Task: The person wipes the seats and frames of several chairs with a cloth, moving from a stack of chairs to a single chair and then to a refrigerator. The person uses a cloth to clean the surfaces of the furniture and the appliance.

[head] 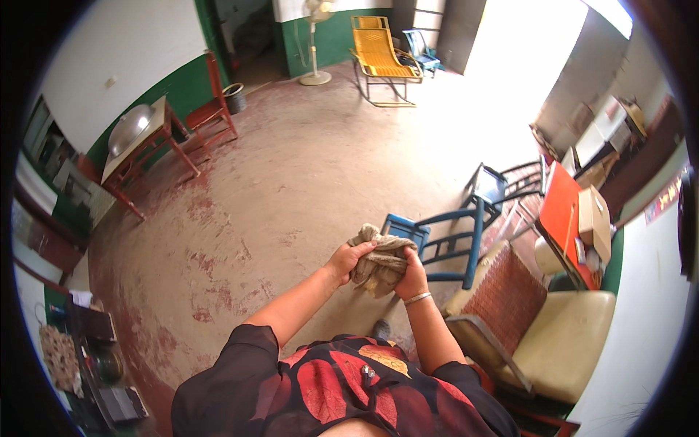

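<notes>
A crumpled greyish-beige cloth (pixel 382 262) is bunched up in front of my body, held between both hands. My left hand (pixel 347 262) grips its left side, thumb lying across the top. On the other side my right hand (pixel 413 276) clasps the cloth, with a bracelet (pixel 418 297) around that wrist. The folds hide most of my fingers. Just beyond the cloth, partly covered by it, is the seat of a small blue wooden chair (pixel 407 226). Whether cloth and chair touch I cannot tell.
A second small blue chair (pixel 489 183) stands behind the first. To the right are a padded armchair (pixel 565 338) and a red-topped table (pixel 557 202) bearing a box. A yellow rocking chair (pixel 382 52), a pedestal fan (pixel 315 76) and a wooden table (pixel 158 123) with a metal dome stand farther off.
</notes>
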